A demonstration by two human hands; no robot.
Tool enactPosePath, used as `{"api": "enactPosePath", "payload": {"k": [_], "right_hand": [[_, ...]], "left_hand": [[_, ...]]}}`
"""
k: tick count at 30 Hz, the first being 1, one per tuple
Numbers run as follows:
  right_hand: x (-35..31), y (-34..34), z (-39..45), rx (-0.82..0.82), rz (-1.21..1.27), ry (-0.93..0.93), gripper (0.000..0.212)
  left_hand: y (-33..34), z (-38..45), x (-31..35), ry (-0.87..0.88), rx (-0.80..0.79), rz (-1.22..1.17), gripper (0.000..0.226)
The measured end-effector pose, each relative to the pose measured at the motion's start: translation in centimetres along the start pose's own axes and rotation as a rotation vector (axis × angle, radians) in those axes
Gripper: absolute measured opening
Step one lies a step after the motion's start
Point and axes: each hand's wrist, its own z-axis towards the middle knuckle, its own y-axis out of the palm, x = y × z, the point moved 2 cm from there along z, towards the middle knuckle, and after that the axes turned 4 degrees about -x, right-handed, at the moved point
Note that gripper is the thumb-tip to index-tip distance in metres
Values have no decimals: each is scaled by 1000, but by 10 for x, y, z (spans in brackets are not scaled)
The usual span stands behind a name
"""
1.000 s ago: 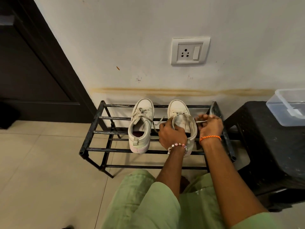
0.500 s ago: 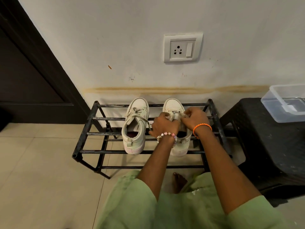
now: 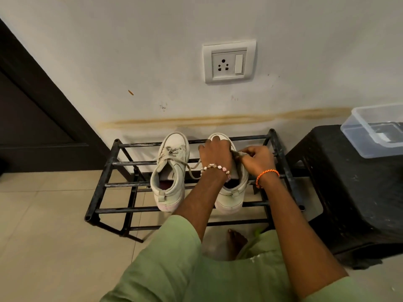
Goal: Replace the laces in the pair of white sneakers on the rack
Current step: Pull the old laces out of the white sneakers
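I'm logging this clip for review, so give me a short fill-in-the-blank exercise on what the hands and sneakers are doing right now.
1. Both sneakers stand on the black ____, toes toward the wall.
2. The left hand rests on the ____ sneaker.
3. The right hand pinches that sneaker's ____.
4. The left sneaker is touched by ____ hand, its lace still threaded.

Missing words: rack; right; lace; neither
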Motion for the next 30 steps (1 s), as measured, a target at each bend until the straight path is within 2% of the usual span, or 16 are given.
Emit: {"api": "enactPosePath", "payload": {"k": [3,7,9,10,12,13,14,16,20,23,24,27,30], "right_hand": [[3,1,1,3,38,17,13],[7,1,-2,10,81,63,11],[7,0,-3,13,93,74,10],[6,0,-4,12,93,79,10],[4,0,-5,0,87,95,8],[3,0,-5,-11,84,102,5],[1,0,-6,-19,76,106,6],[-3,-1,-5,-22,42,115,16],[-9,-4,-2,-75,-7,114,6],[-14,-4,-1,-105,-64,99,10],[-15,-4,-1,-112,-75,96,12],[-18,-4,-2,-116,-107,96,16],[-21,-2,-5,-119,-132,104,17]], "left_hand": [[6,1,1,-6,-24,-35,24],[2,-8,-1,-118,121,-344,21],[-6,-13,-11,-375,151,-618,19],[-7,-13,-19,-527,104,-816,17],[-4,-13,-29,-743,-112,-1325,23],[-5,-14,-32,-816,-154,-1492,26],[-4,-12,-37,-852,-140,-1532,22],[-5,-4,-41,-804,-98,-1383,14],[-21,3,-28,-399,11,-910,17],[-20,3,-12,-132,-128,-262,24],[-16,3,-9,-84,-158,-129,27],[-12,4,-3,-52,-128,-31,29],[-7,2,2,-65,-95,-38,26]]}}
